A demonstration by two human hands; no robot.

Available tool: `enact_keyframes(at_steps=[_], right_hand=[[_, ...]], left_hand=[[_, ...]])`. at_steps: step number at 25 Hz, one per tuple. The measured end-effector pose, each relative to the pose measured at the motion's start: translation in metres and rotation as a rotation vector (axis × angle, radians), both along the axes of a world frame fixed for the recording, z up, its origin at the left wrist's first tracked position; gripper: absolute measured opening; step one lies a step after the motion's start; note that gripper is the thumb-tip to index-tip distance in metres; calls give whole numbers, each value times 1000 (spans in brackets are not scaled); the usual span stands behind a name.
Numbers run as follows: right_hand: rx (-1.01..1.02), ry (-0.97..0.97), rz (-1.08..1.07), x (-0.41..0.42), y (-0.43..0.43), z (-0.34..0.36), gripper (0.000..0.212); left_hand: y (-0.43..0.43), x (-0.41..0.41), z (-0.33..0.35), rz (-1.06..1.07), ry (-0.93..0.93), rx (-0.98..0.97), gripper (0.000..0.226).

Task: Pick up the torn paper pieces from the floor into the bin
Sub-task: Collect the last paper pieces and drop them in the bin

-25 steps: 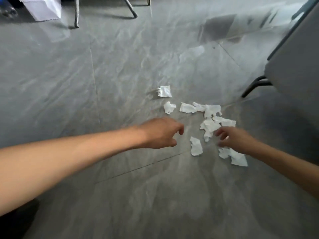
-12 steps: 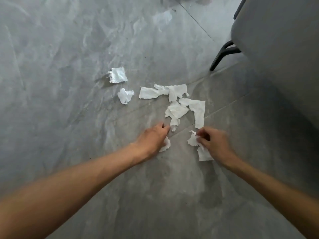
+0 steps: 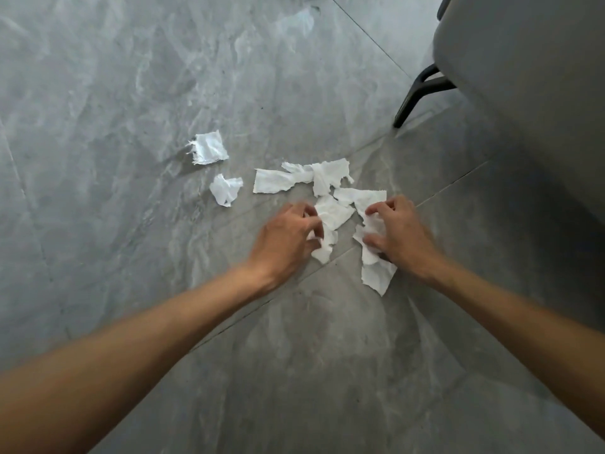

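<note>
The grey marbled tile floor (image 3: pixel 131 93) fills the view, with the grey upholstered chair (image 3: pixel 530 93) on its black metal leg (image 3: pixel 415 96) standing at the upper right. No bin shows anywhere in the head view, so the carry to it is a judgement made blind; loose scraps could slip out on a long reach.

The torn white paper pieces (image 3: pixel 330 211) lie scattered on the floor between and beyond the two hands. The left hand (image 3: pixel 284 240) has its fingers curled down onto a scrap beneath it, seemingly pinching it, though the palm hides how firm the hold is. The right hand (image 3: pixel 397 237) is part closed, fingers and thumb gathered on crumpled pieces, with a longer strip (image 3: pixel 376 276) trailing from under it.

That strip looks only half caught and could drop or tear on lifting. The thin paper lies flat on smooth tile, so fingertips may slide over it.

The square crumpled piece (image 3: pixel 209 149) and the small crumpled piece (image 3: pixel 226 190) sit apart to the left and are the likeliest to be missed.
</note>
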State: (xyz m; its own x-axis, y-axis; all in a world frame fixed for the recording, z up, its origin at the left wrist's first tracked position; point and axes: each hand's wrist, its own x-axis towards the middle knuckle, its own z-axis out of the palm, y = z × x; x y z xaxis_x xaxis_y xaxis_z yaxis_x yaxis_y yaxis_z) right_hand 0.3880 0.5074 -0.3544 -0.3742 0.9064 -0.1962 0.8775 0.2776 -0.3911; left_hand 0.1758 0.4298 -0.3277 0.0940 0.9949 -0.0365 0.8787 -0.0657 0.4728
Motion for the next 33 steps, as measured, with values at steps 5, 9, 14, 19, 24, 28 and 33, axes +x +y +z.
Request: enact_keyframes(at_steps=[5,9,14,19,24,28,33], right_hand=[[110,250,-20,7,-10,6,17],[31,303,65,26,-44,4,23],[22,10,310,25,-71,-9,36],[-98,230,170,-7,-71,7,9],[-504,621,-273,-75,-78,46,15],[-850,748,-230,-144,-107,97,23],[-827,562,185,-245,-144,185,22]], left_hand=[[44,17,-6,-156,219,-90,8],[39,21,-16,-167,168,-33,5],[17,3,6,-70,-46,3,5],[-20,-39,51,98,-276,-109,7],[-56,-85,108,186,-272,-105,5],[-111,-134,168,238,-218,17,6],[-209,-215,240,472,-175,259,10]])
